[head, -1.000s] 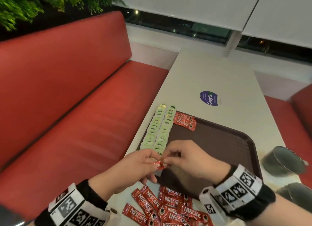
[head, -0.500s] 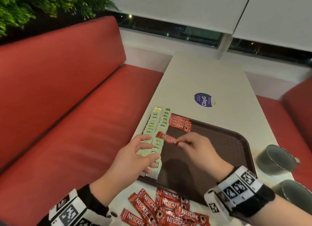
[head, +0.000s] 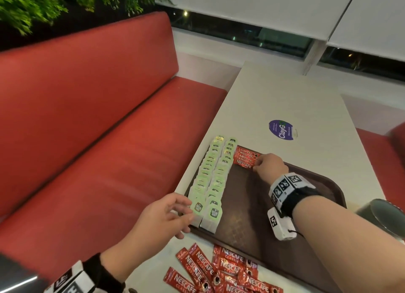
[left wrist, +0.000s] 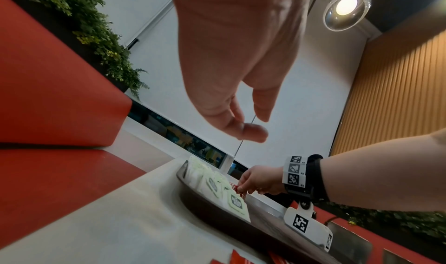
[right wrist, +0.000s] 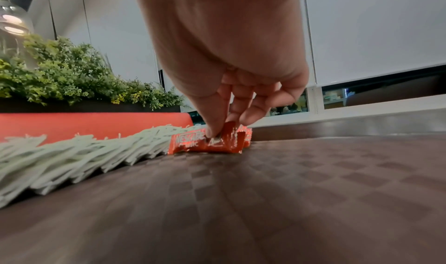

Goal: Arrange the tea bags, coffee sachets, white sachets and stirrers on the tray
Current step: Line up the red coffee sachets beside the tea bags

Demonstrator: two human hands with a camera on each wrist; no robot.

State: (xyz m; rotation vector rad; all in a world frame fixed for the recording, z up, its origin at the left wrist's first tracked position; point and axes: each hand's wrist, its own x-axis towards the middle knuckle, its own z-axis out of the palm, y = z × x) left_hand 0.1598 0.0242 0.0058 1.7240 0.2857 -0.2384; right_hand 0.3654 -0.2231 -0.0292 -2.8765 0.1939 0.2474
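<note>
A dark brown tray (head: 245, 207) lies on the white table. Two rows of green tea bags (head: 213, 178) run along its left side. At the far left corner sits a small stack of red coffee sachets (head: 245, 158). My right hand (head: 268, 164) pinches the end of a coffee sachet (right wrist: 193, 141) lying against that stack. My left hand (head: 166, 216) hovers empty with relaxed fingers by the near left corner of the tray, close to the nearest tea bags. More red coffee sachets (head: 219, 273) lie loose on the table in front of the tray.
A red bench (head: 98, 139) runs along the table's left edge. A round purple sticker (head: 281, 129) marks the table beyond the tray. Dark metal cups (head: 381, 216) stand at the right. Most of the tray's floor is bare.
My right hand has carried a coffee sachet from near my left hand to the stack at the tray's far corner. The left hand let go and drew back to the tray's near left corner.
</note>
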